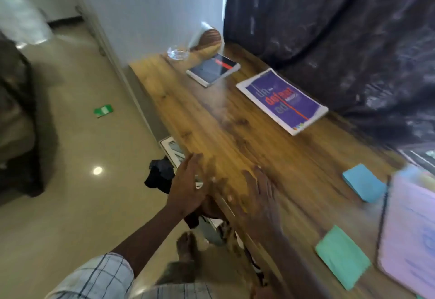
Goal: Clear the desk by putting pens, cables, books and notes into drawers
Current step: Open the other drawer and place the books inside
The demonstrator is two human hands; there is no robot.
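Note:
The frame is motion-blurred. My left hand (188, 183) hovers at the front edge of the wooden desk (226, 134), fingers straight, holding nothing. My right hand (259, 202) is spread flat just over the desk surface, fingers straight. On the desk lie a dark book with a red stripe (213, 69), a purple book (282, 101), a blue sticky-note pad (363, 182), a green sticky-note pad (342, 260), a dark pen (382, 209) and a pink notebook (412, 232). Below the desk edge an open drawer (174, 151) shows papers.
A glass ashtray (177, 52) and a brown woven object (209, 38) stand at the desk's far end. A dark curtain (341, 28) hangs behind the desk. On the tiled floor lie a green card (103, 111) and dark cloth (160, 175). My bare foot (187, 245) is below.

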